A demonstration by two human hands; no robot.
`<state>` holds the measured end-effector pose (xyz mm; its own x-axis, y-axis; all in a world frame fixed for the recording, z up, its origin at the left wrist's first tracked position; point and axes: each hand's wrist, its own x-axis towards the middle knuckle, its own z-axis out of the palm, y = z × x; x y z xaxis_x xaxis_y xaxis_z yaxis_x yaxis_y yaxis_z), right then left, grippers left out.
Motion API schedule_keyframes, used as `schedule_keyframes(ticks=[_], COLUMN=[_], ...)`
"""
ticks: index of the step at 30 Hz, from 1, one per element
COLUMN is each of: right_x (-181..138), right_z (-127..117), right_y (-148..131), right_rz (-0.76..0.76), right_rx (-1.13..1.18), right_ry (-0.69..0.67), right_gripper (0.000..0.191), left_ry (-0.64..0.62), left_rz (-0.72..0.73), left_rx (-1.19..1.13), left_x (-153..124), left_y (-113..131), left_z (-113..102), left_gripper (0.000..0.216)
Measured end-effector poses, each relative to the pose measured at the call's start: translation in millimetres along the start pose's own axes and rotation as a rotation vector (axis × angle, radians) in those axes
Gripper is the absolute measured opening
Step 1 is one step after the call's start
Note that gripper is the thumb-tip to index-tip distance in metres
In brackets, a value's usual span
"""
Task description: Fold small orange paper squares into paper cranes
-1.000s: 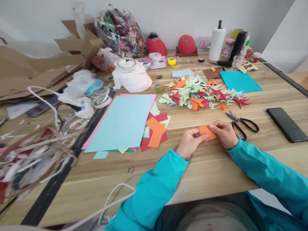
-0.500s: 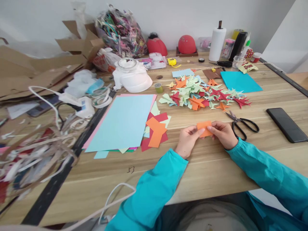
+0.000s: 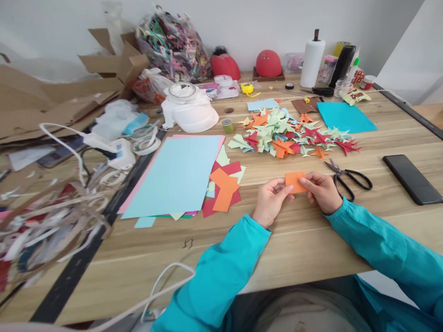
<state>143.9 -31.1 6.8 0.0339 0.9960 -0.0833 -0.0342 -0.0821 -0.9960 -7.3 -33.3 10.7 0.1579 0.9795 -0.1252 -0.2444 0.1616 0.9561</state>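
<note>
A small orange paper piece [image 3: 295, 181] is held just above the wooden table [image 3: 304, 240] between both hands. My left hand [image 3: 272, 201] pinches its left edge with fingers curled. My right hand [image 3: 322, 190] grips its right edge with thumb and fingers closed on it. Both arms wear teal sleeves. Black-handled scissors [image 3: 348, 177] lie just right of my right hand.
A heap of folded paper shapes [image 3: 289, 134] lies beyond the hands. A stack of coloured sheets [image 3: 180, 173] with orange and red offcuts [image 3: 224, 188] sits left. A black phone [image 3: 411, 179] lies right, a teal sheet [image 3: 344, 117] behind. Cardboard, bags and tape rolls crowd the left and back.
The orange paper has been raised and turned in my fingers, from lying tilted low near the table to held a little higher and flatter. The hands stayed in place.
</note>
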Motion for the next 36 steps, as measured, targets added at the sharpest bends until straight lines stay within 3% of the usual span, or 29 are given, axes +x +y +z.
schedule_keyframes(ticks=[4,8,12,15,21,24,29,36], right_x=[-0.7,-1.1,-0.1,1.3,-0.2,-1.2,0.0,1.6], right_z=[-0.7,-2.0,-3.9,-4.9,-2.9,-1.5,-1.5,-3.7], right_y=[-1.7,-2.4,1.5,5.2,2.3,-0.8,1.4,5.1], right_rz=[-0.031,-0.035,0.011,-0.011,-0.104,-0.114,-0.031,-0.075], right_rx=[-0.012,0.109,0.201,0.169,0.088,0.079,0.001,-0.041], right_ry=[0.023,-0.060,-0.081,-0.047,-0.110,-0.121,-0.112,-0.073], right_gripper=[0.034,0.034,0.033,0.026,0.035,0.042,0.034,0.031], left_ry=[0.032,0.054,-0.014,-0.062,0.018,0.014,0.087,0.055], left_rz=[0.060,0.167,0.246,0.204,0.038,0.056,0.117,0.091], left_rx=[0.090,0.096,0.106,0.045,0.001,0.042,0.037,0.004], left_x=[0.4,2.2,2.3,2.1,2.6,2.2,3.3,3.4], left_y=[-2.6,-5.1,-5.0,-5.3,-4.5,-3.5,-4.1,-4.1], left_z=[-0.8,-3.0,-6.0,-6.4,-2.7,-1.9,-3.7,-3.4], left_gripper=[0.019,0.014,0.015,0.015,0.026,0.026,0.026,0.035])
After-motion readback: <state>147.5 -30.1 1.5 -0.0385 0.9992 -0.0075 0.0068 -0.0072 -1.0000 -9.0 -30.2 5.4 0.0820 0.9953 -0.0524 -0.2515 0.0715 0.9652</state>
